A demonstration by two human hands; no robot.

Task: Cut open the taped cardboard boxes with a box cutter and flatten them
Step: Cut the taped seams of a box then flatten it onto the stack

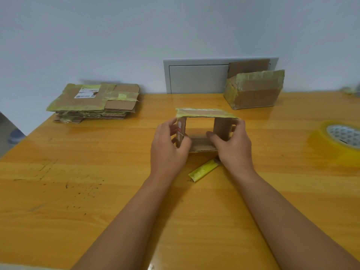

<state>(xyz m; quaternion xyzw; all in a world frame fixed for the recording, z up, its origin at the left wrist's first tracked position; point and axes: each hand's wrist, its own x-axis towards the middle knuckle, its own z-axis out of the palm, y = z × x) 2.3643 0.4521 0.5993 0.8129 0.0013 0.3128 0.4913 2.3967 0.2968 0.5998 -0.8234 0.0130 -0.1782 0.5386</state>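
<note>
Your fingers (176, 123) curl round the left wall of the small opened box (204, 129) mid-table; your left hand (169, 149) grips it, your right hand (233, 147) grips the right wall. A yellow-taped strip (203, 170) lies just under your right wrist. On the flattened stack (93, 102), far left, a white label's print is too blurred to read. Another taped box (253, 90) stands by the wall.

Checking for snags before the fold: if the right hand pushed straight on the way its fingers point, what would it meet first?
The right hand already grips the open box's right wall; beyond that, probably the box's left wall and the left hand. Depth is unclear.
</note>
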